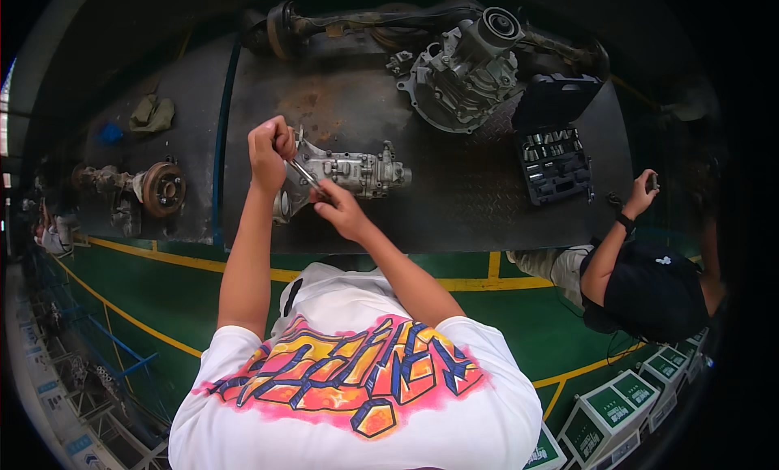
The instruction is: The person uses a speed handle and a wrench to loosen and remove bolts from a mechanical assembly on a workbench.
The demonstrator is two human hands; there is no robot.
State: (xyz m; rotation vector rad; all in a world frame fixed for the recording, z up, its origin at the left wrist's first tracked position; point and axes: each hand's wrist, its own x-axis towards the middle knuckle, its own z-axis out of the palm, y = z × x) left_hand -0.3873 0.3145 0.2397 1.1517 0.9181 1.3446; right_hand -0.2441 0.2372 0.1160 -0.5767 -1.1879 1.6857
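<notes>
On my head view, right hand (341, 210) is closed around the near end of a silver hand tool (307, 175). Left hand (270, 150) is curled into a fist at the tool's far end; fingers hide that end, so I can't tell if it clasps the tool or just meets it. Tool runs slantwise between the two hands.

Pale metal gearbox (349, 170) lies on its side on the dark bench (454, 218), directly under and right of the grip, wide end by the hands, narrow end pointing right. I can't make out any contact between tool and casing.

Farther out, ahead and right of the grip: a larger gear housing (462, 81), upright, with a long axle (333, 24) behind it. Well right of the grip: an open socket case (556, 166), lid up, silver sockets in it. Past that, at the bench's right end, a co-worker (649, 283) in a dark top holds a small object too small to identify. Well left of the grip, on another bench: a rusty hub assembly (165, 188) and crumpled cloth (152, 113).
</notes>
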